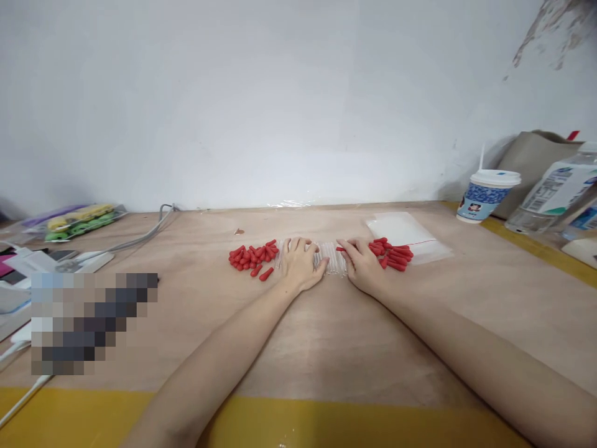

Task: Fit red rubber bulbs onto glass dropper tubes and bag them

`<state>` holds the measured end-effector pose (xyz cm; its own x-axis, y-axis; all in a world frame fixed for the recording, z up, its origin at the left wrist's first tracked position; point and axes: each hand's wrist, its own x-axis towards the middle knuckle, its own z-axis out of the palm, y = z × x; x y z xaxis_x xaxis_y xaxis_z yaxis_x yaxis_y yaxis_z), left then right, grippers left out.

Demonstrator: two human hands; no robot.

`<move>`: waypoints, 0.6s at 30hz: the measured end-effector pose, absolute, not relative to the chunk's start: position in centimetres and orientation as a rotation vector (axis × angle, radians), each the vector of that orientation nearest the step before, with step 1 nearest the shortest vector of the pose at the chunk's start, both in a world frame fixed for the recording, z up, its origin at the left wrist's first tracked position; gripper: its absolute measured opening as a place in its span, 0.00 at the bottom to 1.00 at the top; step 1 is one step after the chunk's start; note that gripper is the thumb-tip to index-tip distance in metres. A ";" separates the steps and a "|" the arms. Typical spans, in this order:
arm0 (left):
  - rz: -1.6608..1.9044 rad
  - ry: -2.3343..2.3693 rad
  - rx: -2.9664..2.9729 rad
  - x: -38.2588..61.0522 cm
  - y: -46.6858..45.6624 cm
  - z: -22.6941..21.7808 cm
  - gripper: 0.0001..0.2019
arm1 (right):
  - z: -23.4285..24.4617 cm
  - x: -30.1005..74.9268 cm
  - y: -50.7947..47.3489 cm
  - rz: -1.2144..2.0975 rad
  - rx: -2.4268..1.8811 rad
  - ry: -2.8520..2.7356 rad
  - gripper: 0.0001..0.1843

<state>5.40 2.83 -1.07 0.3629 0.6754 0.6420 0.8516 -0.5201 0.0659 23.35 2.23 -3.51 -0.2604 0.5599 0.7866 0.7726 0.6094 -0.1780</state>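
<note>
My left hand [299,260] lies palm down with its fingers spread over a bundle of thin clear tubes [334,264]. Facing it, my right hand [362,262] is closed on a small red rubber bulb [340,249], whose end shows by the fingertips above the tubes. Left of the tubes lies a loose pile of red rubber bulbs [247,256], with a few stray ones at its near side. A second group of red bulbs [396,256] rests just beyond my right hand, lying side by side. Part of the tubes is hidden under my left hand.
A clear zip bag [415,233] lies behind the right group. Farther right stand a paper cup [487,196] with a straw and a plastic bottle [550,193]. At left are a bag of yellow and green items [81,223], a grey cable [140,238] and a pixelated area.
</note>
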 end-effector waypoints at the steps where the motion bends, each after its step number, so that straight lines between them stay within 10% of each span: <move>1: -0.893 -1.372 -2.345 5.4 2.8 -1.1 0.12 | -3.7 23.1 2.2 -0.284 -1.031 -1.986 0.18; 18: -0.796 -1.808 -2.250 7.0 3.2 -0.3 0.09 | -3.3 23.0 2.4 -0.090 -1.143 -2.020 0.11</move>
<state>7.01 3.16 -0.29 0.1341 0.8634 0.4864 0.9417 -0.2639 0.2088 22.97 2.42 -3.29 -0.2757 0.6920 0.6671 0.7488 0.5898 -0.3023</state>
